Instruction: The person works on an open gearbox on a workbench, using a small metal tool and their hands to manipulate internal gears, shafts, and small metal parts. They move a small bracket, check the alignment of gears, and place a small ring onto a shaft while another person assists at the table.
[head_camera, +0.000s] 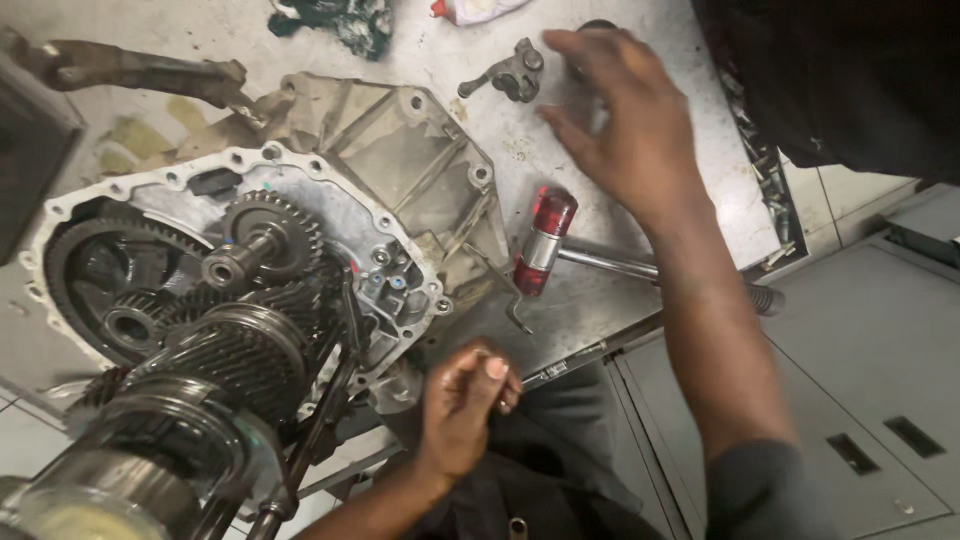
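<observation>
- Right hand (625, 125), fingers spread, blurred, hovers beside small metal bracket (512, 72) at 12 o'clock.
- Left hand (462, 405) fisted; contents hidden.
- Gearbox (250, 280) at 9 o'clock, cropped.
- Hammer (545, 240) centre.

Greasy metal gears (262, 238), scuffed steel worktable (620, 290)

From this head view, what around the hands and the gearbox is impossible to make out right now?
- Dark round part behind the right hand: mostly covered by its fingers.
- Left hand: closed; what it grips is hidden in the fist.
- Gear stack: lower end blurred, cut by the bottom edge.
- Hammer: handle passes under the right forearm.
</observation>
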